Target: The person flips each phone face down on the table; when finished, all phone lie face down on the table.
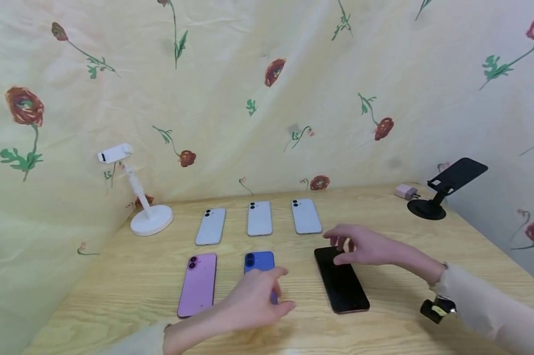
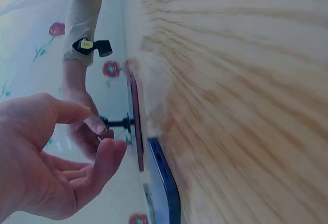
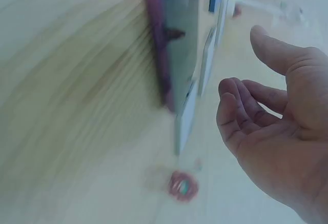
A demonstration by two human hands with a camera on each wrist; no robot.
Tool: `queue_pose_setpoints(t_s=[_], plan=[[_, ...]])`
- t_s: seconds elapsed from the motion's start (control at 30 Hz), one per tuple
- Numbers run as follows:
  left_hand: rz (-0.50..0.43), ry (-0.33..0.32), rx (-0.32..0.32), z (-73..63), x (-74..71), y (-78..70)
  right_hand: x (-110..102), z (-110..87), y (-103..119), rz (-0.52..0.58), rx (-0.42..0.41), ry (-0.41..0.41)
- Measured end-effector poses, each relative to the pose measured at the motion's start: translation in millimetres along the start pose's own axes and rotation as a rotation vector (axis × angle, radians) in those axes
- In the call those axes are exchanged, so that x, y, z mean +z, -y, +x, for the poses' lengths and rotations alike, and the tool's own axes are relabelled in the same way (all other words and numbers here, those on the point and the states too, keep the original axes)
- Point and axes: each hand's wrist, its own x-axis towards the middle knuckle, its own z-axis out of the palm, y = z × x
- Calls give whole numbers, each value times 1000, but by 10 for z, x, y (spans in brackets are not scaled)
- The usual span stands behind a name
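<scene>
In the head view my left hand [image 1: 249,301] hovers over a blue phone [image 1: 259,259], covering its lower part, thumb and fingers apart. The left wrist view shows that phone [image 2: 164,185] lying beyond the fingertips, with nothing in the hand. My right hand [image 1: 362,245] is above the top end of a phone lying black screen up [image 1: 344,286], its fingers loosely bent. Nothing sits between those fingers in the right wrist view, where the phone's screen [image 3: 180,44] is beside the hand. A purple phone [image 1: 198,286] lies back up left of the blue one.
A row of white phones [image 1: 259,219] lies back up farther away. At the back left stands a white phone stand [image 1: 151,220]; at the back right, a black phone stand [image 1: 457,176] and a small pale plug adapter [image 1: 406,191]. Flowered cloth [image 1: 231,98] hangs behind the wooden table [image 1: 103,291].
</scene>
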Motion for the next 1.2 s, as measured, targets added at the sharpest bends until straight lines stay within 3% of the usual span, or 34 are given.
queue_pose_setpoints(t_s=[0.07, 0.27, 0.47, 0.83, 1.2], plan=[[48, 2, -9, 90, 76, -74, -46, -109, -67, -9, 36, 0], [233, 124, -41, 350, 286, -260, -160, -334, -253, 46, 136, 87], [295, 154, -10, 554, 438, -360, -170, -369, -345, 149, 197, 175], [334, 166, -29, 727, 596, -406, -74, -313, -448, 45, 67, 178], [336, 175, 37, 800, 655, -363, -12, -346, -462, 41, 117, 192]])
